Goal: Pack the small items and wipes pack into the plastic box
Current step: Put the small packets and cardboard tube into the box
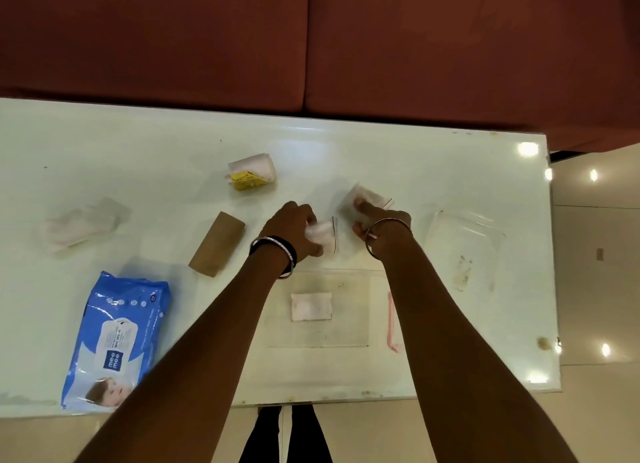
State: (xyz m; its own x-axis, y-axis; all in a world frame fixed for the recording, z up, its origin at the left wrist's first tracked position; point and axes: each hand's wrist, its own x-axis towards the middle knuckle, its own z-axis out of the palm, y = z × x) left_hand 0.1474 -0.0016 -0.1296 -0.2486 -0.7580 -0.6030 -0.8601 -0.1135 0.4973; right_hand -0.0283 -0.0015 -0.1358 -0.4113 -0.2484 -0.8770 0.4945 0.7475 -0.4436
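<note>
Left hand [294, 228] grips a pouch [325, 235]; right hand [382, 225] pinches a bag [367, 199]. The box [465, 235] lies just right of the right fingers [363, 205].

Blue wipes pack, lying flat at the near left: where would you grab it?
Probably across its two long sides near the middle, coming from above: the wipes pack lies flat, label up, its long sides free of other things.
</note>
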